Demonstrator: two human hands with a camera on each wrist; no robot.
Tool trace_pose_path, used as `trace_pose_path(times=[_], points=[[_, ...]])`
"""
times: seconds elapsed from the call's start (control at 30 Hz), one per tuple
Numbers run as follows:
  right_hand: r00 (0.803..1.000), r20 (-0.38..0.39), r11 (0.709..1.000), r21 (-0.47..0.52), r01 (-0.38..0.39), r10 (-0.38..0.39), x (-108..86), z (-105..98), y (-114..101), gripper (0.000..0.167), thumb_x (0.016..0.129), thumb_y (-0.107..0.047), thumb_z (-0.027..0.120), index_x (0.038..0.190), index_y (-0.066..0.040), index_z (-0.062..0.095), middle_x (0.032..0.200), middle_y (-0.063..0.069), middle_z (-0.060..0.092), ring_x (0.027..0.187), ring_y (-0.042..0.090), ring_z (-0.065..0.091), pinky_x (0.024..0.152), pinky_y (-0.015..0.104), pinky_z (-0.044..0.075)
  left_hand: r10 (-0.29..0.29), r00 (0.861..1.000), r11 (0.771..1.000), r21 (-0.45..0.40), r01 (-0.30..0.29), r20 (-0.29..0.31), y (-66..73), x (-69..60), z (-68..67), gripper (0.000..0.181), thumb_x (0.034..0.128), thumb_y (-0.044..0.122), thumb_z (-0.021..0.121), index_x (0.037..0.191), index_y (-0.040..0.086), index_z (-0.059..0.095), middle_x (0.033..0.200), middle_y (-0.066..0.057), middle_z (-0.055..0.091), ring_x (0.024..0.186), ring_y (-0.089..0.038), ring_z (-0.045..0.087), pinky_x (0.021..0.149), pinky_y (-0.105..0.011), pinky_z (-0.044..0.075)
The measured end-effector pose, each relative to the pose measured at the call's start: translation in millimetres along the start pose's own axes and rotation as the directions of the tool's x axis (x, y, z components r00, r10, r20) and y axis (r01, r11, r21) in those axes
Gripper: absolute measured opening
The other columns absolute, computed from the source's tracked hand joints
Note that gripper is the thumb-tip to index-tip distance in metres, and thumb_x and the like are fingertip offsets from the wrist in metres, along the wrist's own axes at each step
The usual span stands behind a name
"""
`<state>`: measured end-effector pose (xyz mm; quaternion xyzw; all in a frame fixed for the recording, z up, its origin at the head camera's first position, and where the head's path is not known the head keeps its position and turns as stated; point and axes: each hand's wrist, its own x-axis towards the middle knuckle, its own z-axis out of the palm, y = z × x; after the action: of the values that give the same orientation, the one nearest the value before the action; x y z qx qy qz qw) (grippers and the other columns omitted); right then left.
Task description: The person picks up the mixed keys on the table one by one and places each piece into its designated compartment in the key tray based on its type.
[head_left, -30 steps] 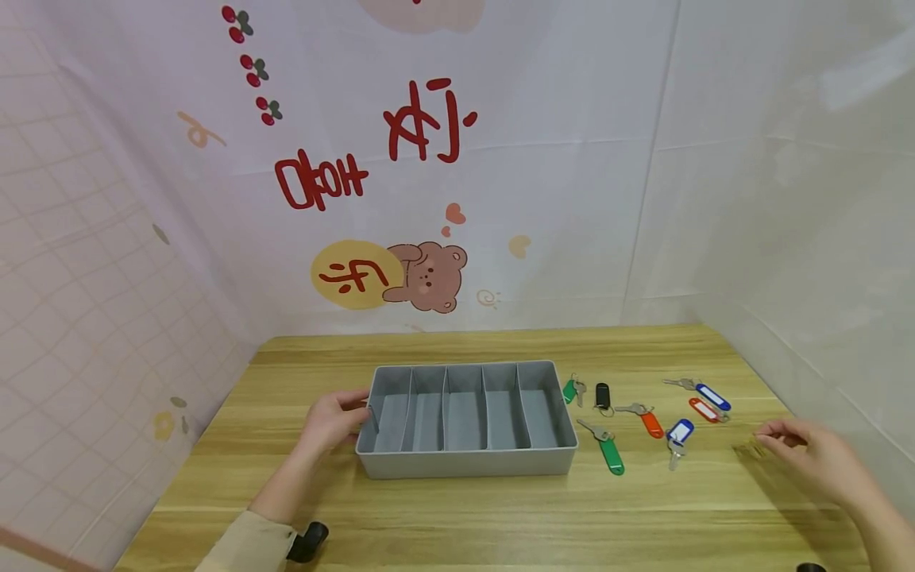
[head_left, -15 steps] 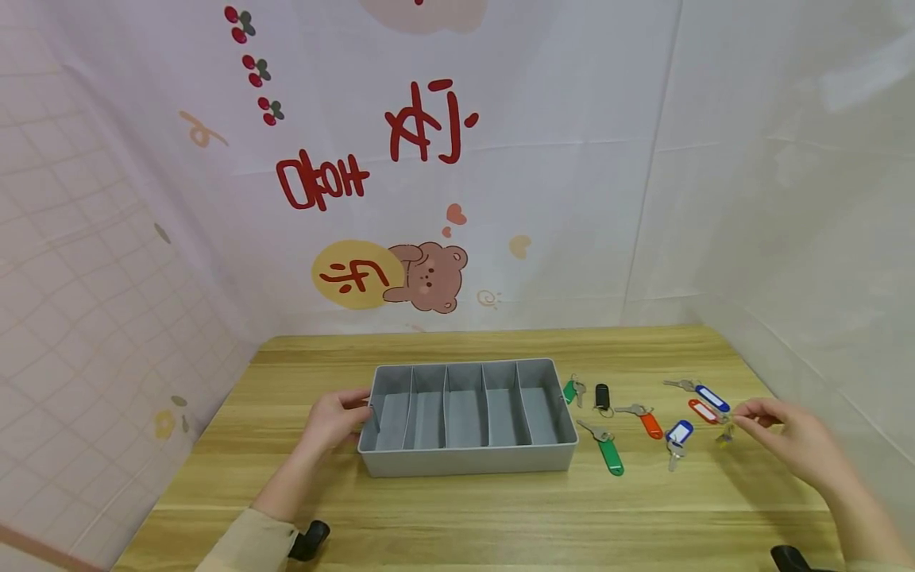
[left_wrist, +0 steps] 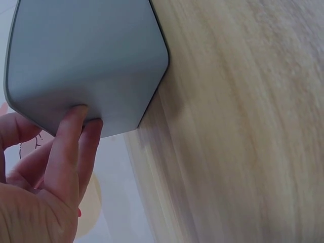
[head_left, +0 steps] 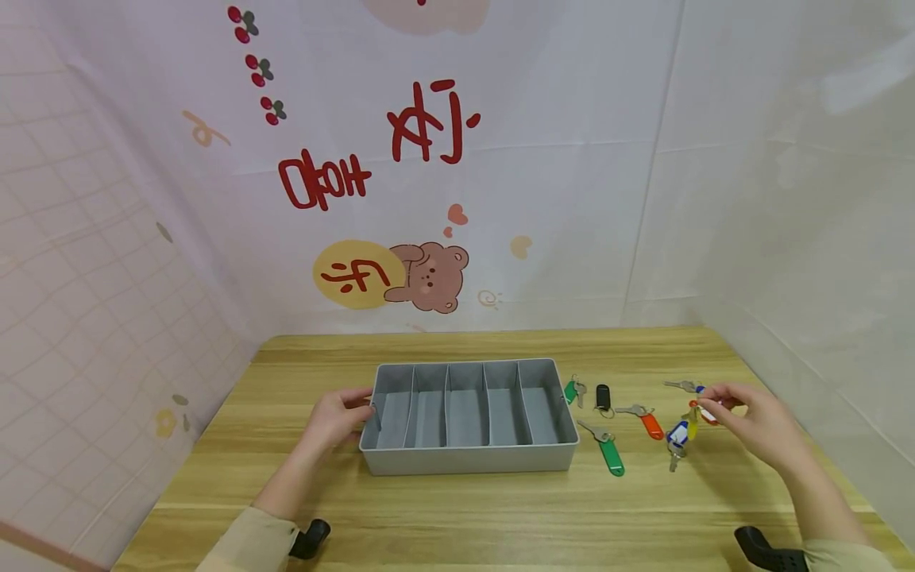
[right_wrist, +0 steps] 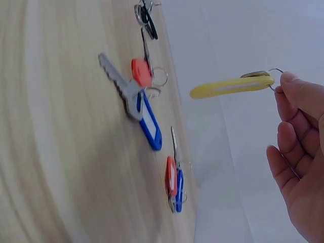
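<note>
My left hand [head_left: 336, 421] is at the left end of a grey five-slot organizer box [head_left: 465, 461]. In the left wrist view, fingertips press the outer wall [left_wrist: 116, 91] while another finger goes over the rim. My right hand [head_left: 750, 425] pinches the metal ring of a key with a yellow tag [right_wrist: 230, 87] between thumb and forefinger, and it hangs above the table. Just below in the head view lie a blue-tagged key [head_left: 677, 435] and a red tag [head_left: 709, 415], partly covered by the hand.
Between box and right hand lie a green-tagged key [head_left: 610, 454], a red-tagged key [head_left: 649, 423], a black fob [head_left: 603, 397] and another green-tagged key [head_left: 570, 391]. A patterned cloth wall [head_left: 557, 199] closes off the wooden table [head_left: 457, 524] behind.
My right hand has moved left across the table with the yellow-tagged key, now above the blue and red tags. The left hand stays at the box.
</note>
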<state>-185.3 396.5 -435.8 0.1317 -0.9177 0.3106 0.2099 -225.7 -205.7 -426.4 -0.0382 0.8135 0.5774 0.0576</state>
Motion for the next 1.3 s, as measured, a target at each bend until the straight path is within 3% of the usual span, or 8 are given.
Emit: trace_pose_path(times=[0.3, 0.47, 0.67, 1.3], points=[[0.999, -0.042, 0.999, 0.023, 0.030, -0.029, 15.2, 16.0, -15.0, 0.009, 0.090, -0.004, 0.072, 0.092, -0.012, 0.070, 0.080, -0.005, 0.065, 0.073, -0.001, 0.054, 0.056, 0.017, 0.041, 0.012, 1.000, 1.000, -0.017, -0.012, 0.000, -1.3, 1.6, 0.7, 0.046, 0.0911, -0.004, 0.060, 0.136, -0.012, 0.051, 0.121, -0.033, 0.058, 0.100, -0.038, 0.065, 0.076, -0.051, 0.058], [0.999, -0.045, 0.999, 0.028, 0.018, -0.017, 22.3, 23.7, -26.7, 0.003, 0.091, -0.009, 0.073, 0.093, -0.008, 0.071, 0.082, -0.004, 0.067, 0.073, 0.001, 0.053, 0.059, 0.017, 0.042, 0.019, 1.000, 1.000, -0.025, -0.019, 0.009, -2.0, 2.6, 0.9, 0.045, 0.0913, -0.004, 0.060, 0.135, -0.014, 0.051, 0.119, -0.032, 0.059, 0.101, -0.040, 0.064, 0.076, -0.051, 0.058], [0.999, -0.052, 0.999, 0.033, -0.007, 0.009, 31.4, 33.1, -43.8, 0.003, 0.091, -0.011, 0.073, 0.094, -0.010, 0.072, 0.086, -0.001, 0.068, 0.077, 0.001, 0.054, 0.063, 0.017, 0.043, 0.025, 0.999, 0.999, -0.026, -0.025, 0.019, -1.9, 2.3, 1.2, 0.045, 0.0911, -0.005, 0.060, 0.133, -0.016, 0.051, 0.118, -0.031, 0.059, 0.100, -0.039, 0.064, 0.077, -0.053, 0.058], [0.995, -0.058, 0.993, 0.092, 0.081, -0.076, 56.3, 72.4, -75.6, 0.005, 0.090, -0.008, 0.073, 0.090, -0.012, 0.070, 0.087, -0.003, 0.063, 0.081, 0.008, 0.051, 0.067, 0.024, 0.045, 0.016, 1.000, 1.000, 0.003, -0.016, 0.025, -1.7, 0.4, 0.5, 0.042, 0.0935, -0.004, 0.059, 0.133, -0.014, 0.052, 0.123, -0.032, 0.057, 0.105, -0.040, 0.062, 0.077, -0.051, 0.058]])
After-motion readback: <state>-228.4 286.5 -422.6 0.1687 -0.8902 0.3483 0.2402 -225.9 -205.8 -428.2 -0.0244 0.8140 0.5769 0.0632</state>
